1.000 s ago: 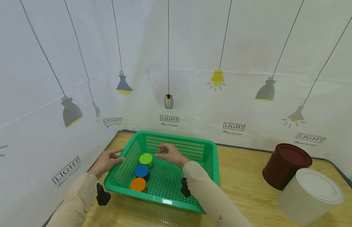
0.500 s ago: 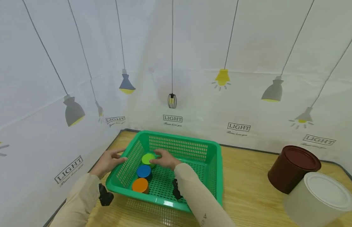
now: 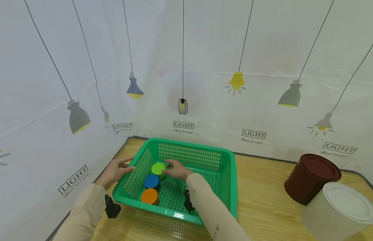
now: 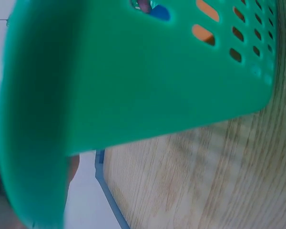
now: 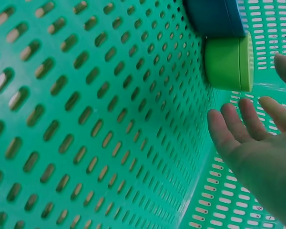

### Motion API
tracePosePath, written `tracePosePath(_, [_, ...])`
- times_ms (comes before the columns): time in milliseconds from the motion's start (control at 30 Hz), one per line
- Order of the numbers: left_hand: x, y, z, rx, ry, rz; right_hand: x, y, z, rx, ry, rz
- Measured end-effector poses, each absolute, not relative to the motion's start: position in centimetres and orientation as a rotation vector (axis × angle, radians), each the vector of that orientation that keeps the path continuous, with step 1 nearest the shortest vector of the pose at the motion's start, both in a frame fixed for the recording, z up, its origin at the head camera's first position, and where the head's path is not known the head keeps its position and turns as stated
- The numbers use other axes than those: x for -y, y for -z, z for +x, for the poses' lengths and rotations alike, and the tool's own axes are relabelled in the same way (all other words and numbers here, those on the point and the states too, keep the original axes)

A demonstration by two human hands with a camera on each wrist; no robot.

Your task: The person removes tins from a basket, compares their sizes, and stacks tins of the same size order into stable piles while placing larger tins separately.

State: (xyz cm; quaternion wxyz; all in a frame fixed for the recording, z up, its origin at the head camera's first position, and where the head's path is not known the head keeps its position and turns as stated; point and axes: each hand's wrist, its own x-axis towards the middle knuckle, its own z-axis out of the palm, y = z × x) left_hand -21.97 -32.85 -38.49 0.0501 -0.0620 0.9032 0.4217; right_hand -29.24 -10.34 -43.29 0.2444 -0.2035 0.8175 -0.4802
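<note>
A green plastic basket (image 3: 204, 219) with slotted walls stands on the wooden table. Along its left side sit three small round lidded containers: lime green (image 3: 158, 170), blue (image 3: 151, 181) and orange (image 3: 149, 196). My left hand (image 3: 113, 173) grips the basket's left rim, thumb on top; the rim hides most of that hand in the left wrist view. Inside the basket, my right hand (image 3: 178, 169) reaches toward the lime green container, thumb and fingers spread. In the right wrist view its straight fingers (image 5: 226, 129) show apart from that container's lid.
A dark red lidded bucket (image 3: 311, 179) and a white lidded bucket (image 3: 340, 207) stand close together to the right of the basket. A white wall cloth (image 3: 204, 100) printed with lamps rises behind the table and on its left.
My right hand has moved left and slightly down to the lime green container. The left hand keeps its place at the rim. The head view has shifted a little.
</note>
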Motion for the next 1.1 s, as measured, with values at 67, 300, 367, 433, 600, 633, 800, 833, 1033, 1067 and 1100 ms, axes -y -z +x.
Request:
tracePosePath(67, [32.8,38.5,-22.0,-2.743,-1.289,-0.199,10.4,43.3,-29.2,-2.239,1.286,-0.570])
tracePosePath(300, [32.7,38.3,-22.0,-2.740,-1.283,-0.202,10.6,43.0,-29.1,-2.222,1.267,-0.618])
tracePosePath(367, [32.7,38.2,-22.0,-2.741,-1.283,-0.195,10.5,43.0,-29.1,-2.225,1.266,-0.604])
tracePosePath(433, [32.6,38.1,-21.9,-2.740,-1.285,-0.191,10.4,43.0,-29.1,-2.237,1.234,-0.585])
tracePosePath(600, [32.6,38.1,-21.9,-2.743,-1.270,-0.194,10.1,43.1,-29.0,-2.268,1.158,-0.571])
tracePosePath(633, [32.6,38.1,-21.9,-2.743,-1.267,-0.195,10.0,43.0,-28.9,-2.271,1.170,-0.564])
tracePosePath(800, [32.6,38.2,-21.9,-2.749,-1.267,-0.187,9.4,42.8,-28.6,-2.293,1.243,-0.512])
tracePosePath(833, [32.6,38.2,-21.9,-2.750,-1.269,-0.186,9.3,42.8,-28.5,-2.299,1.246,-0.509])
tracePosePath(1033, [32.6,38.2,-21.8,-2.758,-1.271,-0.171,9.3,42.9,-28.6,-2.231,1.275,-0.567])
tracePosePath(1067, [32.6,38.3,-21.8,-2.755,-1.277,-0.174,9.3,43.0,-28.6,-2.210,1.287,-0.590])
tracePosePath(1100, [32.6,38.3,-21.8,-2.751,-1.284,-0.177,9.4,43.1,-28.7,-2.190,1.303,-0.602])
